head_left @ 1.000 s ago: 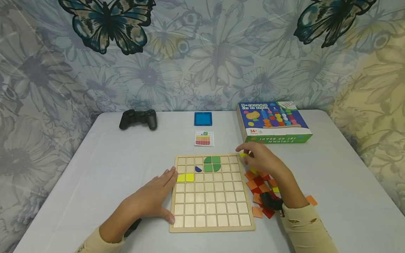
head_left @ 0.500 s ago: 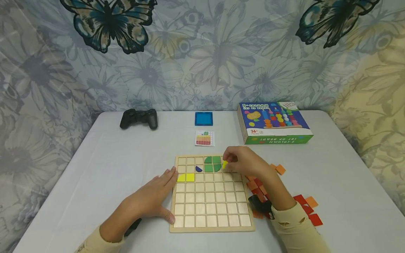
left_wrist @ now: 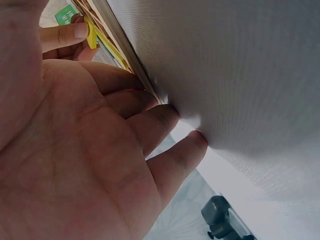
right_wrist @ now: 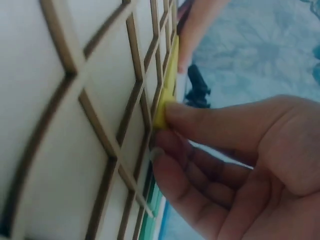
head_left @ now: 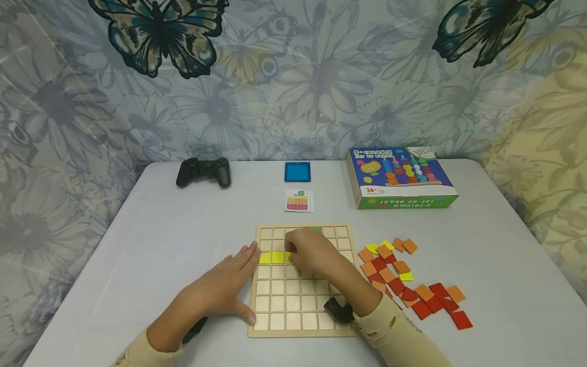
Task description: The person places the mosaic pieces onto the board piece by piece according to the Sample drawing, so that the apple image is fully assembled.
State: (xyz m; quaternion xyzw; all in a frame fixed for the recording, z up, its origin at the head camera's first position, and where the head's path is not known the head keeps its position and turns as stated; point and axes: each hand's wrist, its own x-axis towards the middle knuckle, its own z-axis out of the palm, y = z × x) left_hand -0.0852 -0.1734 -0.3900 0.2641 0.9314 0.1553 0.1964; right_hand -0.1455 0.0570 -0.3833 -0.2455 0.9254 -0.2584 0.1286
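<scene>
We've got a white cloth-covered table (head_left: 215,219) up vs. a grey-blue floral backdrop (head_left: 316,112), yellowish toward the R, w/ 2 lg. butterflies (head_left: 161,38) across the top.

Counts: 1 wooden grid board (head_left: 302,334) nr. the front, 7 rows down its L side; 1 picture card (head_left: 299,201) just beyond it; 1 small blue tray (head_left: 297,172) behind that; 1 black game controller (head_left: 203,172) back L; 1 5-Column Set of Beads box (head_left: 403,178) back R. Loose to the R of the board: 3 yellow tiles (head_left: 406,276) showing, plus red tiles (head_left: 461,320) & orange tiles (head_left: 456,293), overlapping too much for us to count.

On the grid, 2 bright-yellow squares (head_left: 277,257) fill the first two L cells of row 3 from the far edge. 1 green piece (head_left: 316,230) peeks past the R hand (head_left: 314,250), which hides the cells nr. it. That hand's thumb & index pinch 1 yellow square tile (right_wrist: 161,112) at row 3's third cell, right beside the pair; can't tell if it's fully in.

L hand (head_left: 223,288): fingers straight along the board's L edge, grasping nothing.
</scene>
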